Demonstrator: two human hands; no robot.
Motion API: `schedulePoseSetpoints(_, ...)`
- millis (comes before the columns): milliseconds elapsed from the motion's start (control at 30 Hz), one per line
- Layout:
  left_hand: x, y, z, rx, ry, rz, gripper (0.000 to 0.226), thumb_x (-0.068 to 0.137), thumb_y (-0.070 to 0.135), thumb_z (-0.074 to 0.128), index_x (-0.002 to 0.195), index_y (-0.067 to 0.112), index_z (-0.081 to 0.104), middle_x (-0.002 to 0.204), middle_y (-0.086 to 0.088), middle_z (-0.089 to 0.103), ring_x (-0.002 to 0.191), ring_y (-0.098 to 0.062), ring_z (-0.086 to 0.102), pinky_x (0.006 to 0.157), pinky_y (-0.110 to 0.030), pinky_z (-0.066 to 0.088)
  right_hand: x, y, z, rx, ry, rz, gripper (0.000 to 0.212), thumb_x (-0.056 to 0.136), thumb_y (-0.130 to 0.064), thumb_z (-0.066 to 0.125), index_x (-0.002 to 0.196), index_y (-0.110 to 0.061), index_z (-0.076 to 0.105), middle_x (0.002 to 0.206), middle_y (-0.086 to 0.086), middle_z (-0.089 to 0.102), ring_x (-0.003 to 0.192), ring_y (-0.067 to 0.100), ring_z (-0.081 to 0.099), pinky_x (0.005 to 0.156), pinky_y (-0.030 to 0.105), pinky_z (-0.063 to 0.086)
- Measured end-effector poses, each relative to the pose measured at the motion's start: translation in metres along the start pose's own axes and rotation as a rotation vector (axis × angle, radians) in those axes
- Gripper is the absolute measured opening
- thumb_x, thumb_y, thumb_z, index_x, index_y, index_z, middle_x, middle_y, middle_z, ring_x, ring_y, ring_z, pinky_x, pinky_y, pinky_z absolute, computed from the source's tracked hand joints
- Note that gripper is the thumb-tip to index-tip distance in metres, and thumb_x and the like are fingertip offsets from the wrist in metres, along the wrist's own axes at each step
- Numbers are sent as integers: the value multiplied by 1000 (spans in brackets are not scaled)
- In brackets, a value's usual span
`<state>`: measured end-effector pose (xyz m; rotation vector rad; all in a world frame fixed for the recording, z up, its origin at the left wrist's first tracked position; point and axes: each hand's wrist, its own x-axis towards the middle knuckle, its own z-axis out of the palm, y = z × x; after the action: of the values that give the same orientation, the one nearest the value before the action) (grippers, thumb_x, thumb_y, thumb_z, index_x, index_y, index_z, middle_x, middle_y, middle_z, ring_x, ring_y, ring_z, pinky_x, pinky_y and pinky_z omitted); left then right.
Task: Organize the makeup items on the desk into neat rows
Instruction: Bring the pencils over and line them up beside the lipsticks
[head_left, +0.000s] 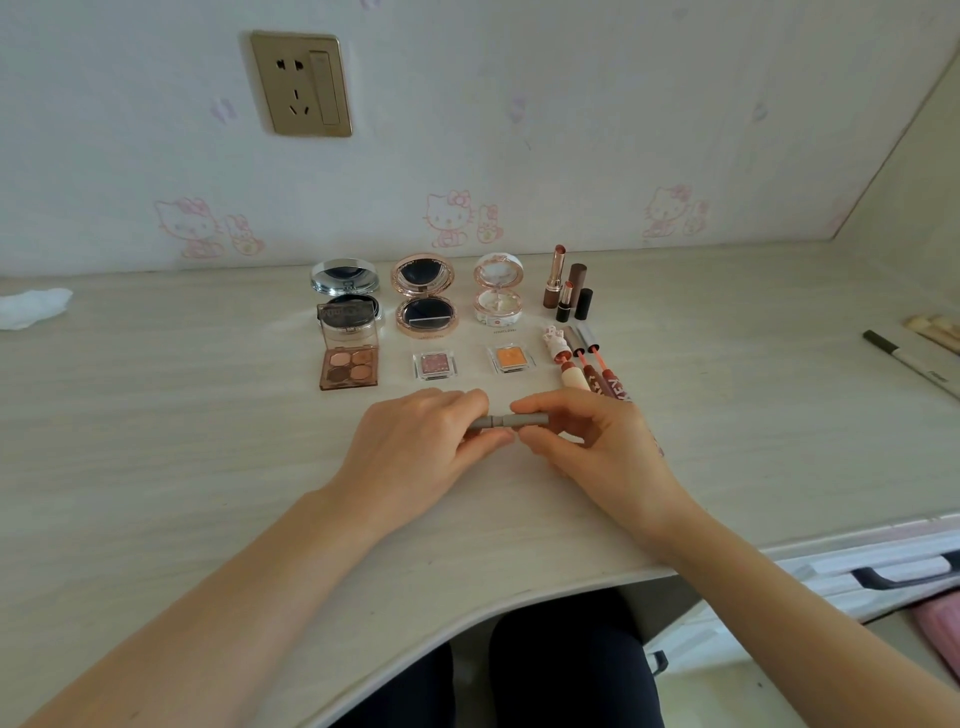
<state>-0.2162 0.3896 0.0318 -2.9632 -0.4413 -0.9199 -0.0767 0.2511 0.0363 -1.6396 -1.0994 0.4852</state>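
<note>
Hands (511, 431) meeting, fingers pinching grey stick (511, 420)

Left hand (423, 441) and right hand (587, 441) meeting fingertip to fingertip, fingers curled, forearms converging

Left hand (415, 441) and right hand (587, 441) both grip a slim grey stick (509, 421) held level just above the worktop (156, 415), one at each end. Beyond the fingers (540, 405): three open compacts (426, 301), an eyeshadow palette (348, 364) and two small pans (435, 364). Lip glosses (587, 358) lie just past the right fingers; lipsticks (566, 286) stand behind them.
</note>
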Motion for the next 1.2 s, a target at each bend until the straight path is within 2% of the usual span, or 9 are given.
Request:
schedulePoseSetpoints(167, -1, 0, 0, -2, 14, 3, 35, 88, 55, 38, 71, 26, 45, 59, 14, 42, 55, -13, 48, 43, -24, 30, 1, -5, 1, 115, -1, 63, 18, 91, -18, 60, 107, -13, 69, 75, -1, 71, 56, 5, 57, 52, 22, 46)
schedulePoseSetpoints(367, -2, -1, 1, -26, -19, -33, 32, 89, 53, 45, 74, 24, 47, 64, 15, 38, 59, -8, 37, 45, -26, 34, 1, -2, 0, 109, 14, 48, 12, 90, -15, 61, 95, -13, 72, 73, -1, 70, 58, 7, 56, 57, 16, 44)
schedulePoseSetpoints(533, -1, -3, 0, -52, 32, -56, 31, 92, 44, 48, 79, 17, 57, 74, 10, 45, 68, -10, 43, 53, -23, 35, 0, -2, -1, 187, 123, 45, 12, 92, -11, 59, 95, -13, 70, 74, -1, 69, 59, 7, 57, 57, 17, 46)
schedulePoseSetpoints(667, -2, -2, -2, -150, 59, -93, 28, 92, 24, 41, 95, 10, 65, 89, 1, 55, 86, -16, 55, 64, -28, 45, -1, -2, -1, 272, 213, 42, 15, 93, -5, 55, 94, -11, 68, 75, 3, 66, 61, 15, 58, 58, 26, 49)
schedulePoseSetpoints(767, -1, -2, 0, -186, 94, -96, 31, 90, 12, 41, 107, 5, 65, 93, -5, 54, 87, -22, 54, 71, -35, 46, -1, -2, -1, 285, 254, 51, 17, 93, -4, 54, 100, -10, 68, 80, 2, 64, 65, 14, 60, 59, 28, 51)
schedulePoseSetpoints(900, 2, 2, -1, -243, 136, -98, 32, 92, 9, 46, 118, 3, 63, 97, -6, 55, 88, -20, 54, 78, -31, 44, -5, 0, -5, 235, 271, 33, 19, 93, -8, 58, 106, -13, 71, 83, 0, 66, 70, 14, 62, 61, 27, 52)
schedulePoseSetpoints(1000, 7, 10, -5, -376, 164, -140, 27, 90, 2, 58, 115, 6, 64, 93, -1, 54, 75, -10, 53, 70, -21, 44, -10, 0, -13, 188, 274, 10, 17, 90, -12, 62, 102, -18, 72, 83, 0, 68, 71, 14, 64, 60, 26, 52)
schedulePoseSetpoints(1100, 14, 20, -4, -471, 159, -210, 23, 85, 6, 65, 107, 11, 67, 84, 1, 58, 71, -12, 56, 67, -24, 48, -13, -2, -26, 155, 291, 2, 18, 88, -11, 64, 98, -24, 71, 83, -3, 71, 74, 11, 64, 60, 26, 52)
schedulePoseSetpoints(1200, 20, 32, -2, -554, 156, -282, 24, 81, 8, 71, 104, 16, 69, 72, 4, 62, 68, -12, 58, 63, -14, 46, -13, -2, -42, 95, 328, 13, 19, 88, -13, 65, 99, -27, 70, 87, -11, 72, 84, 6, 65, 69, 25, 52)
